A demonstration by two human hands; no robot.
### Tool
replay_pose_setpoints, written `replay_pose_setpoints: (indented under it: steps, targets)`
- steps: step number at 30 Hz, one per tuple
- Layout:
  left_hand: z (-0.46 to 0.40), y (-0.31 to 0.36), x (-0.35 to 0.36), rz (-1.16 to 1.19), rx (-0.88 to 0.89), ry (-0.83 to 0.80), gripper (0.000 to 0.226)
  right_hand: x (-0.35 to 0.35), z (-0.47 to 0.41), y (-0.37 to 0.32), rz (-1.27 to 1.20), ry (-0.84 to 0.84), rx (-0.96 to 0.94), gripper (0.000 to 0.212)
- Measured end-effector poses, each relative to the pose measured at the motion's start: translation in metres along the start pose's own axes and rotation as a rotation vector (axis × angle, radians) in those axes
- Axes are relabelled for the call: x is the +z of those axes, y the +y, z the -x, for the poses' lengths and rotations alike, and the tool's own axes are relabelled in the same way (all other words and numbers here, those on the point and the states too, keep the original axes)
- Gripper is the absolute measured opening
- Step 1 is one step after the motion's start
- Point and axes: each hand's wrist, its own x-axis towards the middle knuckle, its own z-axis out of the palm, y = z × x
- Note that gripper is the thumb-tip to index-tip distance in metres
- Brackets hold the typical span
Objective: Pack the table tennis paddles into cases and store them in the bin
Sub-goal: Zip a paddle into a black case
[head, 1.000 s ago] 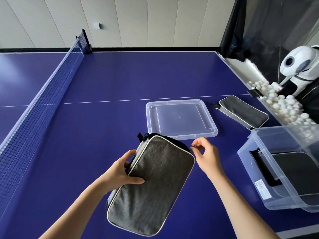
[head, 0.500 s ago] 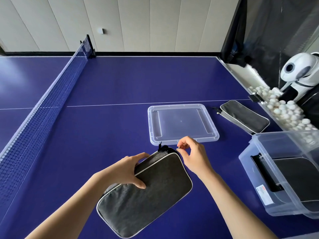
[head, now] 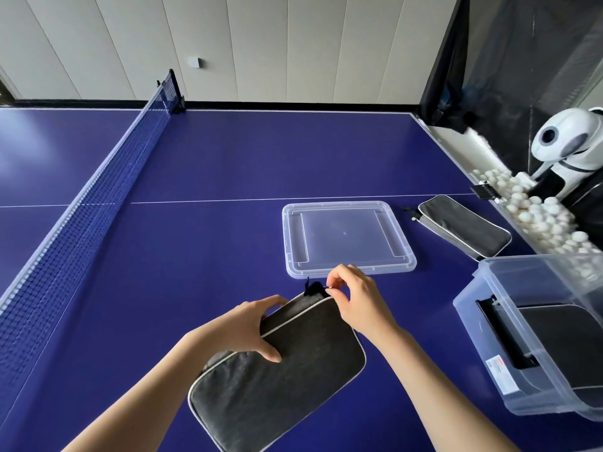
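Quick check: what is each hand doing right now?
Left hand: grips the grey case.
Right hand: pinches the zipper pull of that case.

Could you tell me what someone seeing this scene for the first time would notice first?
Most likely the grey paddle case in the near centre of the blue table, with the left hand gripping its edge and the right hand pinching the zipper pull at its far corner. Next, the clear bin at right, a dark case already inside, and its lid lying flat beyond the hands.

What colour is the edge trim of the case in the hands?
Light grey or white piping on the dark grey case, seen in the head view.
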Motion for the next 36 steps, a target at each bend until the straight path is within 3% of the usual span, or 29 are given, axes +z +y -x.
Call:
replay_pose_setpoints:
  steps: [2,5,10,15,20,36]
  targets:
    - [0.003,-0.005,0.004,0.075,-0.012,0.042,0.079,0.001,-0.003,-0.003,-0.021,0.016,-0.008,0.007]
    - [0.010,-0.015,0.013,0.332,-0.017,0.118,0.078,0.004,-0.003,-0.007,-0.102,0.108,0.044,0.026]
    - [0.023,-0.031,0.022,0.902,-0.014,0.256,0.078,0.015,0.020,-0.005,-0.334,0.267,0.370,0.054]
    - [0.029,-0.039,0.022,1.146,0.009,0.407,0.083,0.027,0.039,-0.015,-0.858,0.087,0.697,0.058]
    - [0.036,-0.044,0.013,1.215,0.049,0.417,0.080,0.030,0.034,-0.025,-1.072,-0.101,0.708,0.056]
    - [0.019,-0.068,0.004,1.011,0.033,0.055,0.069,0.021,0.064,-0.023,-0.949,-0.092,0.855,0.057]
